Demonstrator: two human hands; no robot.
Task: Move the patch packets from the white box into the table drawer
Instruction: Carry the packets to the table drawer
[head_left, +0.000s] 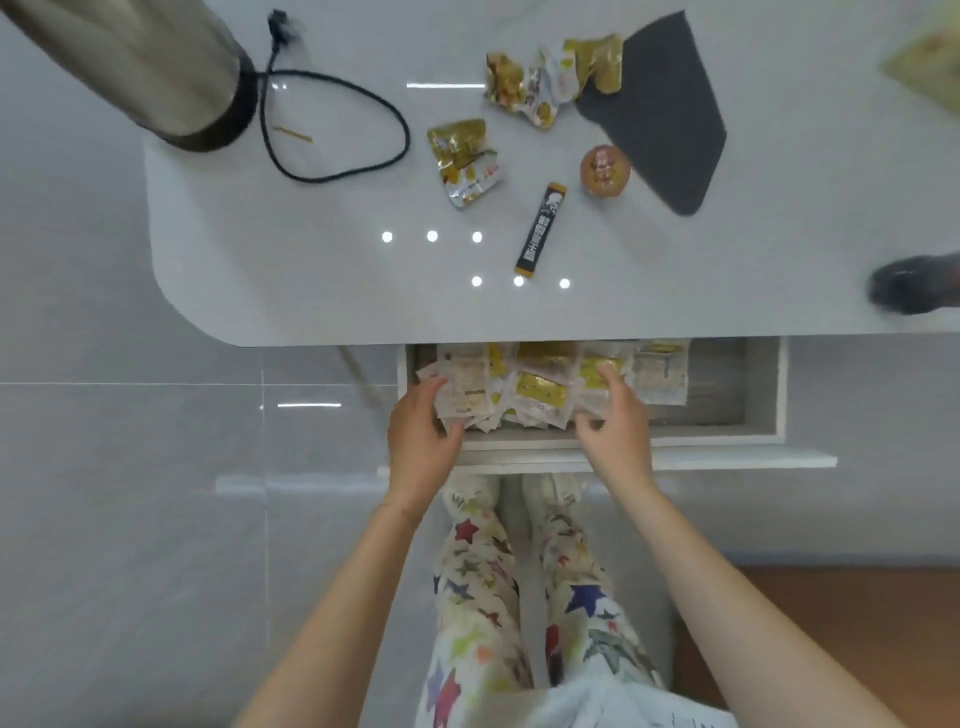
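Note:
The table drawer (763, 395) stands pulled open under the white tabletop's front edge. Inside it lies a spread of several white and gold patch packets (540, 389), filling its left and middle part. My left hand (423, 431) grips the left end of the pile, thumb on top of a packet. My right hand (613, 415) holds the pile's right side, fingers over a gold-labelled packet. One more pale packet (662, 376) lies flat just right of my right hand. The white box is not in view.
On the white table (311, 270) lie torn gold wrappers (465, 156), a second wrapper cluster (550, 78), a black sachet stick (540, 228), a round brown lid (605, 169), a dark grey mat (660, 109), a black cord (332, 119) and a metal cylinder (150, 67). My star-patterned legs are below the drawer.

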